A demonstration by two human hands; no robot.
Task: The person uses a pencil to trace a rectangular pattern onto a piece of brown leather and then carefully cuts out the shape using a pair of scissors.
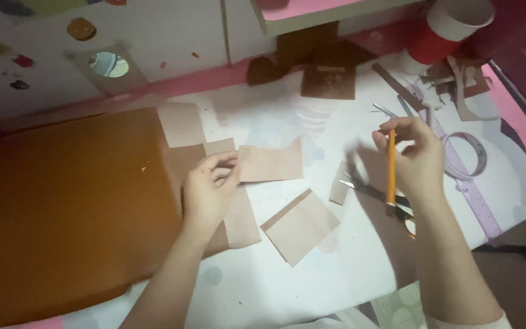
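While the left hand [208,190] presses curled fingers on a tan paper piece [270,163] on the surface [312,268], the right hand [418,159] pinches an orange pencil [391,164] upright above scissors [385,201].

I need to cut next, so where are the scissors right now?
In the head view the scissors lie on the table's right side, under the right hand that holds the pencil, left of the ruler.

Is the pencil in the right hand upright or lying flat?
Upright: the right hand pinches the orange pencil near its top, and it hangs vertically above the scissors.
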